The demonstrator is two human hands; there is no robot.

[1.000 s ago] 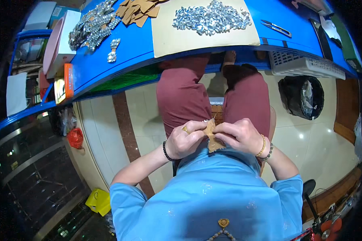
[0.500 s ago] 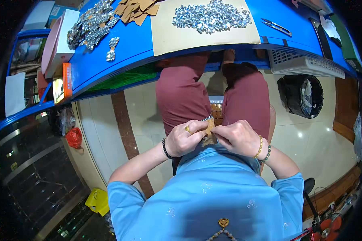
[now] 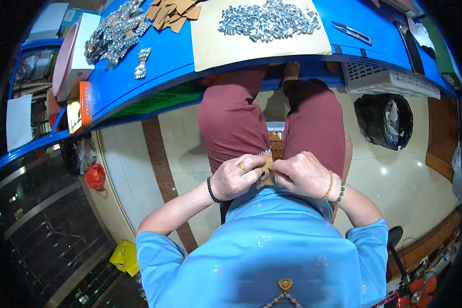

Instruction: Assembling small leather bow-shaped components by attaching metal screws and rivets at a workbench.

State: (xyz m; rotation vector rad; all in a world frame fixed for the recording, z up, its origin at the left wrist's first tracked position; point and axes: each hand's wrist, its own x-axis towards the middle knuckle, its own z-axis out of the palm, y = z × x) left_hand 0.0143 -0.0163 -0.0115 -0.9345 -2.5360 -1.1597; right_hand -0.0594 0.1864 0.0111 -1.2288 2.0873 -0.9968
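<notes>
Less of the tan card (image 3: pixel 266 179) pokes out below our fingers than a second ago, and our right hand (image 3: pixel 305 174) has come a tiny bit closer to our left hand (image 3: pixel 234 178). From the head view, we see both hands in front of our tummy, just above our lap, with the card between them. Our left hand is curled up, and its thumb and fingers pinch the card from the left side, with almost no gap. Our right thumb and pointing finger are nearly closed too, pinching at the card's right edge. We can't tell if they also hold something small, because the fingers hide it. Some tiny silver beads (image 3: pixel 264 152) peek out at the card's top end.

Past our knees is a blue table (image 3: pixel 177 56). On it lies a beige board (image 3: pixel 210 46) with a big pile of shiny silver gems (image 3: pixel 269 21). Left of the board are plain tan cards (image 3: pixel 172 14) in a messy heap, then a bigger heap of beaded cards (image 3: pixel 118 33). One single beaded card (image 3: pixel 142 63) lies just beside that heap. Thread snips (image 3: pixel 352 33) rest to the right of the board.
</notes>
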